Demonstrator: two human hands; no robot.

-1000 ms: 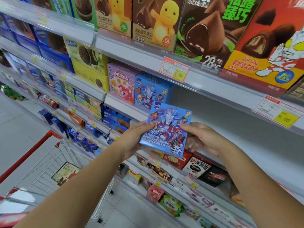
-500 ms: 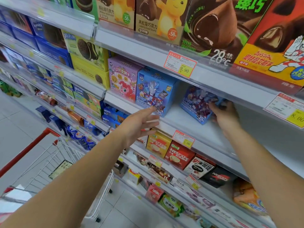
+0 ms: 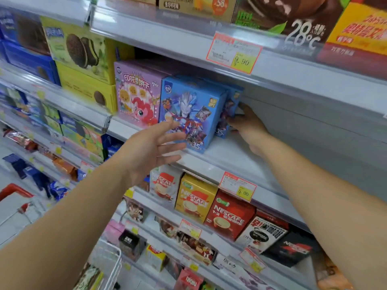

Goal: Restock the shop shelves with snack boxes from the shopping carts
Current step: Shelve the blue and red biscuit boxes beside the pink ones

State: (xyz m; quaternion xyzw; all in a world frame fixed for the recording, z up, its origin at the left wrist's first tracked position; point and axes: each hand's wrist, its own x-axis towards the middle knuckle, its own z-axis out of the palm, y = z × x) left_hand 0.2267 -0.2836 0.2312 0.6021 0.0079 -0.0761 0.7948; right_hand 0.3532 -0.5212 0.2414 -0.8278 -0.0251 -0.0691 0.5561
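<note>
Far to the left and low down, the red handle of a shopping cart [image 3: 13,190] shows at the edge of view, and part of its wire basket shows further right along the bottom edge. Above it on the shelving stand yellow cookie boxes [image 3: 83,65], and just beside them to the right a pink snack box [image 3: 136,95] stands upright on the white shelf [image 3: 230,152].

Touching the pink one's right side is the front blue snack box [image 3: 189,114], upright at the shelf's front edge, its printed face outward. The left hand [image 3: 150,147] hovers in front of that box's lower left corner, palm turned toward it, fingers straight and spread, holding nothing. Its fingertips overlap the box face, though whether they touch it cannot be told.

Behind and to the right, a rear blue snack box [image 3: 229,114] stands upright on the same shelf, mostly hidden by the front one. The right hand [image 3: 248,127] is at that box's right edge, thumb up along its side and fingers curled round its front edge, gripping it. Right of the hand the shelf is bare white.

A red and yellow price tag [image 3: 233,52] hangs on the rail above, and coffee boxes [image 3: 228,214] line the shelf below.
</note>
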